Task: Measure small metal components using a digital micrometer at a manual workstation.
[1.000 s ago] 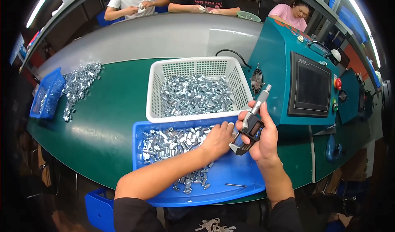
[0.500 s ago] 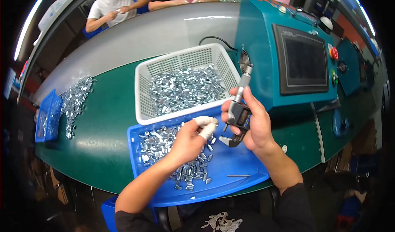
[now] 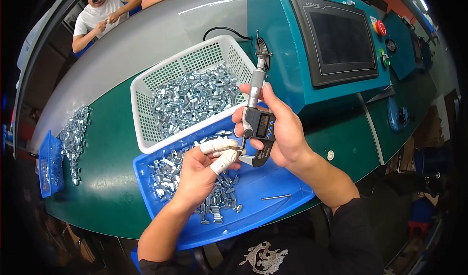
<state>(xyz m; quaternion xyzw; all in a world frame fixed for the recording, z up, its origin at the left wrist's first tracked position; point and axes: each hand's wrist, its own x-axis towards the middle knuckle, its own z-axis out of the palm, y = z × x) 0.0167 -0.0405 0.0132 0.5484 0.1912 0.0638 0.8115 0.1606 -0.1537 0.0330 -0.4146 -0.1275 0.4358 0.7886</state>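
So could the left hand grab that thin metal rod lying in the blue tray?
Probably yes. The rod lies alone on bare blue tray floor, uncovered, near the left hand, though its fingers already pinch a small part.

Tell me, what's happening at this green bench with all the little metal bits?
A person is measuring small metal parts. The right hand holds a digital micrometer upright, while the left hand, with white covers on two fingers, holds a small part at its jaws. Below lies a blue tray of loose parts, and behind it a white basket full of them. Other people work across the bench.
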